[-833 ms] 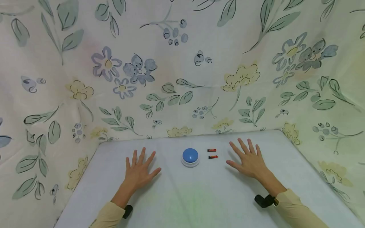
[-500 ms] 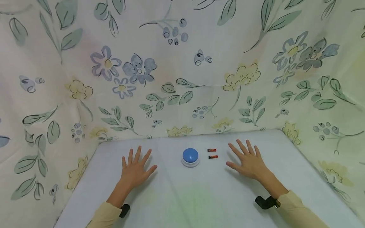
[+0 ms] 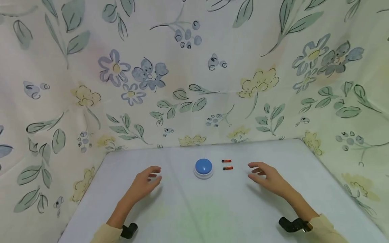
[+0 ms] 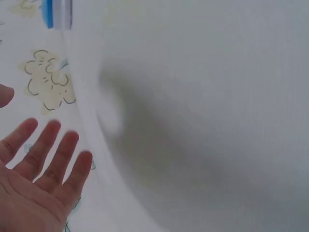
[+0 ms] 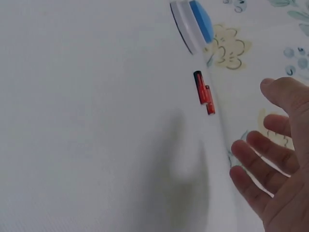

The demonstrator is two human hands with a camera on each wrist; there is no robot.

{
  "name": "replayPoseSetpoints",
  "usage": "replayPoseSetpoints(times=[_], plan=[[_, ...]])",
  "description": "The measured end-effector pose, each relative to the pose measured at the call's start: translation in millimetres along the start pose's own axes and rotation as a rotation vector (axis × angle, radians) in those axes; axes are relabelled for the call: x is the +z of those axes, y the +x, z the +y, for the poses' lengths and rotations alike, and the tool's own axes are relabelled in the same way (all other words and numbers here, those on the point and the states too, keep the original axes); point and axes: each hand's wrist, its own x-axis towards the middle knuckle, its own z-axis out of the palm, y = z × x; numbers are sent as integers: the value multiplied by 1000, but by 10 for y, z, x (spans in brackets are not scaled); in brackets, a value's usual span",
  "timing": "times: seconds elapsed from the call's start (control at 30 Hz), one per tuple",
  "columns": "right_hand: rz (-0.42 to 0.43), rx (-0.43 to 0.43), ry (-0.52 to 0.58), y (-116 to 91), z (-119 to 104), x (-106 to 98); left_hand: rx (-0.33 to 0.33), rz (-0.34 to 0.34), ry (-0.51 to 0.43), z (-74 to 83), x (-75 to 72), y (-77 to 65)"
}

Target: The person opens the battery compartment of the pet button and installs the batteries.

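From the head view, you're holding your left hand [image 3: 143, 183] over the left part of the white-covered table [image 3: 188, 216], fingers loosely bent, thumb standing apart from them, nothing in the grasp. Your right hand [image 3: 269, 179] is mirroring it across the way, relaxed and gripping nothing, and it's pointing in toward the batteries without touching them. Between your hands, the blue-domed push button [image 3: 203, 166] is sitting on its round white base, near the table's back edge. Just to its right, the far battery [image 3: 226, 161] and the near battery [image 3: 228, 168] are lying side by side, apart, both red with black ends facing the button. You're wearing a black wrist camera at each cuff, below pale yellow sleeves [image 3: 328, 231], and a floral cloth [image 3: 225, 77] is hanging behind it all.

Over to the left wrist: your four fingers are spreading slightly, palm showing, the thumb tip just peeking in at the edge. The button is getting cut off at the top, well apart from your fingers.

And on the right wrist, your fingers and thumb are curving gently around bare air, while both batteries are overlapping in this angle, lying below the button. A blurred shadow is falling on the table beside your hand.
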Motion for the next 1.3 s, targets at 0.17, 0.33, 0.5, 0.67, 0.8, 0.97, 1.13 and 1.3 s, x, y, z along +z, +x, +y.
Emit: replayPoseSetpoints(times=[0.17,0.33,0.5,0.67,0.8,0.97,1.13,1.3], plan=[[-17,11,142,-7,-29,104,-32,-52,-213,43,58,-13],[-26,-9,238,43,-111,260,-2,-90,-310,122,134,0],[-41,-36,304,117,-237,409,30,-117,-361,180,217,29],[-61,-28,346,199,-325,530,12,-139,-401,219,307,64],[-77,-18,360,250,-356,599,1,-146,-426,244,372,101],[-106,-13,369,322,-387,678,7,-153,-440,277,442,151],[-113,-22,383,393,-415,753,-20,-182,-439,316,509,216],[-117,-20,373,476,-453,812,-36,-209,-441,351,570,276]])
